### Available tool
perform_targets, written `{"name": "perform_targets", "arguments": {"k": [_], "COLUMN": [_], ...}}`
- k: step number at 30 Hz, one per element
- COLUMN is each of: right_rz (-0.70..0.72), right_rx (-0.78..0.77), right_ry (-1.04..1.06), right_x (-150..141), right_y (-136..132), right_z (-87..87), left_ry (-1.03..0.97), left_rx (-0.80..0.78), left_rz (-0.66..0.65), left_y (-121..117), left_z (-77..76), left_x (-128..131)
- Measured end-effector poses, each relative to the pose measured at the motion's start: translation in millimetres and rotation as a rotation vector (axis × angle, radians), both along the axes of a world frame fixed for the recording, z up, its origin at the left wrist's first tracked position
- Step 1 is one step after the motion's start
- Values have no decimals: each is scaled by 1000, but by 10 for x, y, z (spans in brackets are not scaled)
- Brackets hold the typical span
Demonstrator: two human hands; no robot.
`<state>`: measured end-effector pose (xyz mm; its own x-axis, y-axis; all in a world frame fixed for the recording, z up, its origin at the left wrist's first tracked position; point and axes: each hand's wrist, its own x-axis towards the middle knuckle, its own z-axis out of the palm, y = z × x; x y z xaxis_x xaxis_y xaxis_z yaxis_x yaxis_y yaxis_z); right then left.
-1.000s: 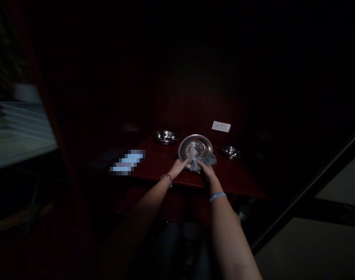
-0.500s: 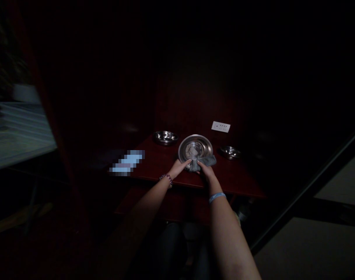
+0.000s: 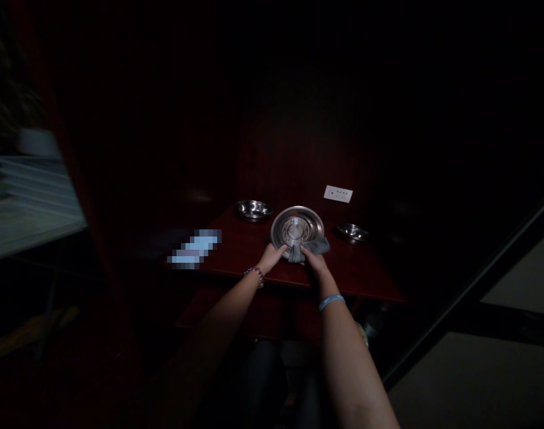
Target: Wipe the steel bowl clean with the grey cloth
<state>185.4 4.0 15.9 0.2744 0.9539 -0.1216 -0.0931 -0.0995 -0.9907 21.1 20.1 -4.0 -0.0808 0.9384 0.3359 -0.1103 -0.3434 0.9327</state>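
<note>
A shiny steel bowl (image 3: 314, 221) is tilted up above the dark red desk, its inside facing me. My left hand (image 3: 272, 257) grips the bowl's lower left rim, thumb on the inner side. At the lower right rim, my right hand (image 3: 314, 260) pinches a grey cloth (image 3: 316, 245) against the bowl. Part of the cloth drapes over the rim between my hands, and the rest sticks out to the right. The fingers beneath the bowl are hidden.
Another steel bowl (image 3: 252, 211) stands on the desk (image 3: 343, 271) at the back left, and a smaller one (image 3: 353, 233) at the right. A white socket plate (image 3: 338, 194) is on the back wall. A pixelated bright patch lies left. Stacked pale trays (image 3: 39, 185) are at far left.
The bowl has shifted very slightly left and turned a little in my hands. My left thumb sits a bit further left, off the cloth.
</note>
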Motion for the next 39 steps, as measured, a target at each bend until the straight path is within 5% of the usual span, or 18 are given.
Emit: {"name": "perform_targets", "arguments": {"k": [10, 21, 39], "right_rz": [-105, -272, -185], "right_rx": [-3, 51, 39], "right_ry": [-22, -412, -440], "right_x": [13, 405, 469], "right_y": [-3, 84, 135], "right_z": [50, 7, -119], "left_ry": [44, 162, 75], "left_rx": [39, 7, 0], "left_rz": [0, 4, -46], "left_y": [70, 27, 102], "left_z": [-83, -37, -97], "left_x": [15, 31, 7]}}
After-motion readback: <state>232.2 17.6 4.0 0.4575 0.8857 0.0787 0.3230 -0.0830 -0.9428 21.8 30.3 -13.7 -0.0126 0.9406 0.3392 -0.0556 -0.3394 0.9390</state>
